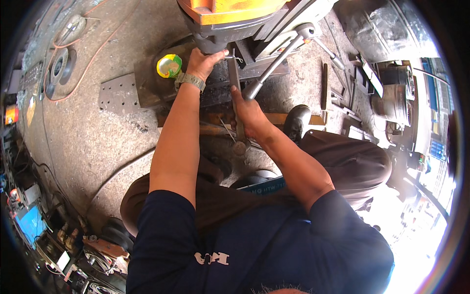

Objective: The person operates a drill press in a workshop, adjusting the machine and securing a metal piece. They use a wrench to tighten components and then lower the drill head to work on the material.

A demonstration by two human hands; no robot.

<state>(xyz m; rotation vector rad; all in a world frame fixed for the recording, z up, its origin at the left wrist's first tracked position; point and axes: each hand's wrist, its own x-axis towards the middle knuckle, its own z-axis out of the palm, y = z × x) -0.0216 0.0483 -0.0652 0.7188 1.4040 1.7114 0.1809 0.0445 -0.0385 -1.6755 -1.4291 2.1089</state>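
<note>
Under the orange-and-grey drill head (230, 22), my left hand (201, 64) is closed just below the dark drill chuck (211, 45). Its thumb reaches right, against a small metal chuck key (232, 55) with a crossbar; my fingers partly hide the key. My right hand (249, 115) is wrapped around a long grey metal bar (235, 73). The bar's upper end is beside the key; I cannot tell whether they touch. Its lower end, close to my legs, looks rounded. Right of the bar, the feed lever's grip (252, 90) slants down close to my right hand.
A yellow-green tin (169, 65) stands on the dark steel plate (149, 88) left of my wrist. A perforated plate (119, 94) lies farther left. Rusty steel (289, 119) crosses before my shoe (297, 122). A large metal drum (387, 29) is at far right; cables trail across the floor.
</note>
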